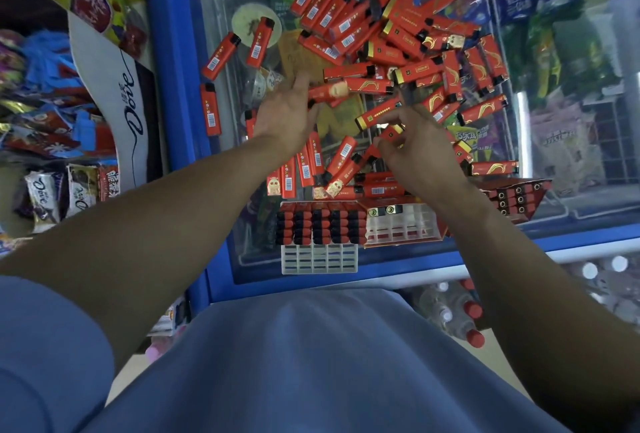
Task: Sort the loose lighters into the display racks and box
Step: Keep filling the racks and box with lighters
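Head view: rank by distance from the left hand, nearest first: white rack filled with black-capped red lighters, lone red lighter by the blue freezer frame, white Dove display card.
From the left hand:
1. Lone red lighter by the blue freezer frame, just to its left.
2. White rack filled with black-capped red lighters, below it, toward the person.
3. White Dove display card, farthest left, outside the freezer.

Loose red lighters (398, 41) with black caps lie scattered flat at mixed angles across the upper centre and right of the frame, densest at upper right. At lower centre, a white rack (320, 237) holds upright lighters in rows, its front rows vacant. Just right, a clear rack (403, 223) holds two. The red box (516, 197) sits at centre right, partly filled.
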